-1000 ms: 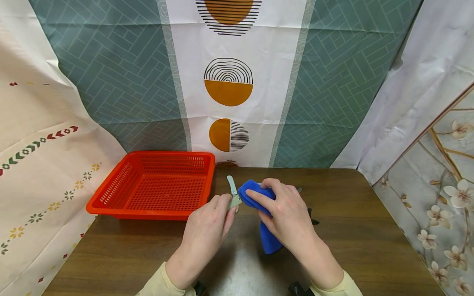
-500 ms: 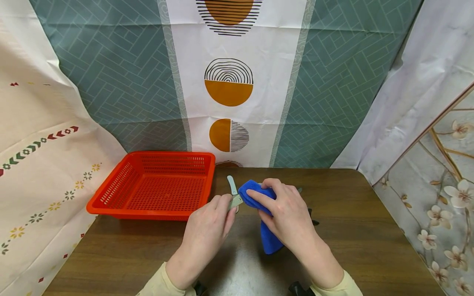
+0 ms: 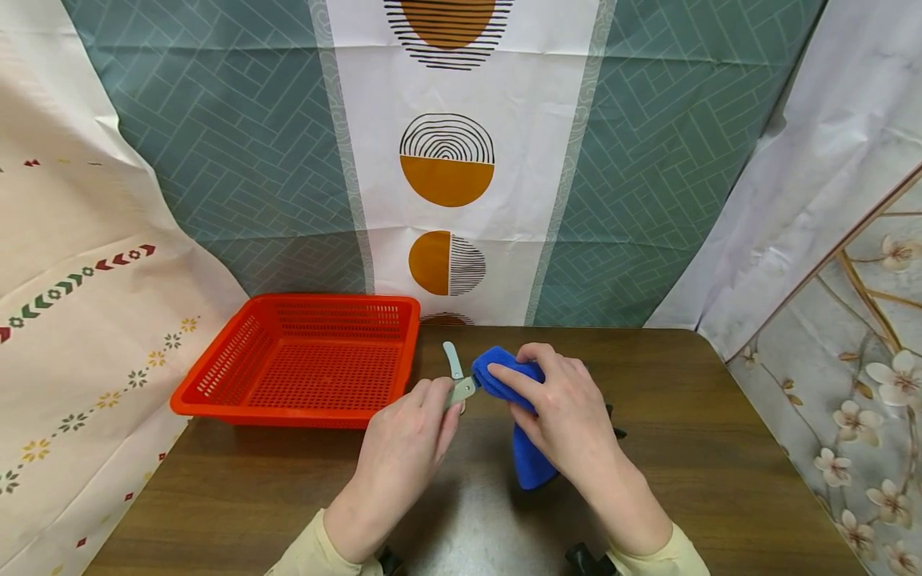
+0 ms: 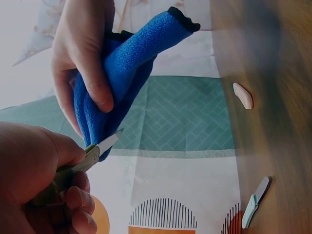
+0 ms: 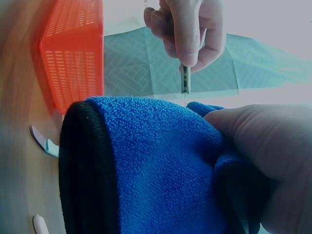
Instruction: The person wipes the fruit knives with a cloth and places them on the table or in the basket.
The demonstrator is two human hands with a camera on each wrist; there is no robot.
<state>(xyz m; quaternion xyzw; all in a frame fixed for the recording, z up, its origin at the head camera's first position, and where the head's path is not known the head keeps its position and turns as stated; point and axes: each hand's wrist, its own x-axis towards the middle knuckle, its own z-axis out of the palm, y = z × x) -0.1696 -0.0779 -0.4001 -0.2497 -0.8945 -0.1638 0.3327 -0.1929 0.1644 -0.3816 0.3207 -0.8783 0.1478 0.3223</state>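
In the head view my left hand (image 3: 406, 456) grips the pale green handle of a folding knife (image 3: 463, 390). Its blade (image 4: 108, 142) is out and lies against the folded end of a blue cloth (image 4: 134, 63) in the left wrist view. The right hand (image 3: 565, 408) pinches this black-edged cloth between thumb and fingers, and a loose end hangs below. From the right wrist, the cloth fills the foreground and hides most of the blade. A second folding knife (image 3: 453, 360), with a pale teal handle, lies on the table beyond the left hand.
A red slotted basket (image 3: 295, 416) stands at the back left of the wooden table (image 3: 691, 480). A small pink object (image 4: 243, 96) lies on the tabletop. Something dark (image 3: 618, 432) shows behind the right wrist. Patterned cloth hangings (image 3: 461, 88) surround the table.
My right hand has shifted slightly right with the cloth, away from the left hand. More of the knife near its pivot shows. The left hand has barely moved.
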